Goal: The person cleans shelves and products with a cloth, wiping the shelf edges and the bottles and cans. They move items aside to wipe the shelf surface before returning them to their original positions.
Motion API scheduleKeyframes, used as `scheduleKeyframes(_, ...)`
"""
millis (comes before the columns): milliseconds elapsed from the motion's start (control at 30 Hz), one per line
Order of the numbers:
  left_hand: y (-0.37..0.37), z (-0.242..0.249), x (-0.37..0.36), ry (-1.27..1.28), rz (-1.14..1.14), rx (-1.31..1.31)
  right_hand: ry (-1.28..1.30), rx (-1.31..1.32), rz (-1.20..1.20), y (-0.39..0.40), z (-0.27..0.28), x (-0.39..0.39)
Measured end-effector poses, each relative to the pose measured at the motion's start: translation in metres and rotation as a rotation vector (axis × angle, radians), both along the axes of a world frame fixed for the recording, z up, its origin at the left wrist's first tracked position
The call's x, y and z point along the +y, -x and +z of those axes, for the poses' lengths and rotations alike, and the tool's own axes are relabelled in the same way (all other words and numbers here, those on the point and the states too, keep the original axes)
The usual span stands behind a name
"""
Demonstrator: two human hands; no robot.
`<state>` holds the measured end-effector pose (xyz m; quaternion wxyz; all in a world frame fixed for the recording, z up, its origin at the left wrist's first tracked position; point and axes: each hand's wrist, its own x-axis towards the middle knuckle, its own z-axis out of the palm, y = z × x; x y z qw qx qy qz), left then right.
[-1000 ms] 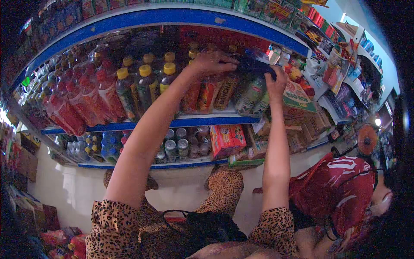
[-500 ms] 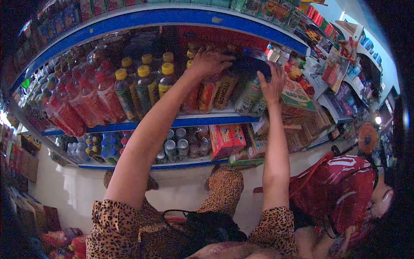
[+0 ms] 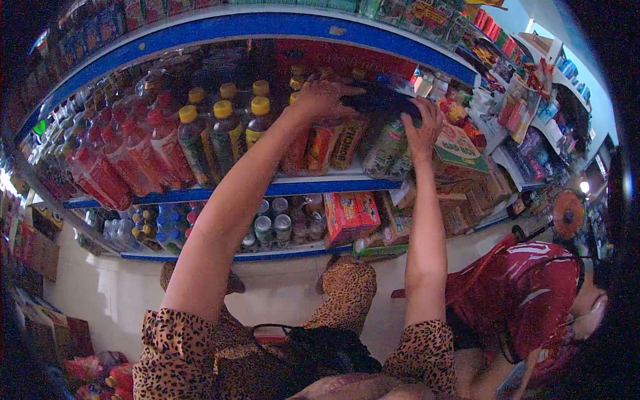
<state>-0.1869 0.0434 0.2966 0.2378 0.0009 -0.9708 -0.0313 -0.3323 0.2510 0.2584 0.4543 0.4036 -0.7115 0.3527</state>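
Note:
A dark blue, cloth-like bundle [image 3: 379, 101] stretches between my hands above the bottles on the middle shelf; its exact kind is too dark to make out. At its left end, my left hand [image 3: 325, 99] has its fingers closed over the edge, above yellow-capped bottles. My right hand [image 3: 423, 128] grips the other end between thumb and fingers, beside clear bottles with green labels [image 3: 387, 148]. Below my left hand stand bottles with orange labels [image 3: 321, 152] and brown-yellow Boncha bottles [image 3: 348, 143].
Red drink bottles [image 3: 127, 160] and yellow-capped bottles [image 3: 227, 133] fill the shelf's left. A blue shelf edge [image 3: 267, 27] runs overhead. Cans [image 3: 273, 223] and a pink-red box [image 3: 352, 217] sit below. Cartons [image 3: 460, 153] are stacked right. A person in a red shirt [image 3: 520, 287] bends nearby.
The dark bundle has shifted left and now reaches my left hand, whose fingers were spread before. My right hand has moved little. The person in red has leaned lower.

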Motion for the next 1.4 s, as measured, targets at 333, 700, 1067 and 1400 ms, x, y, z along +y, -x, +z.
scheduleKeyframes(333, -0.009, 0.005, -0.003, -0.168, -0.161, 0.092, 0.188, -0.143, 0.074, 0.013, -0.005, -0.002)
scheduleKeyframes(700, -0.007, 0.001, -0.002, -0.302, -0.049, 0.233, 0.160, -0.174, 0.072, 0.006, -0.001, 0.000)
scheduleKeyframes(1067, -0.003, -0.001, -0.008, -0.169, -0.042, 0.162, 0.115, -0.104, 0.141, 0.002, 0.002, 0.003)
scheduleKeyframes(1400, -0.014, 0.007, -0.001, -0.214, -0.045, 0.124, 0.147, -0.192, 0.198, 0.006, 0.000, 0.005)
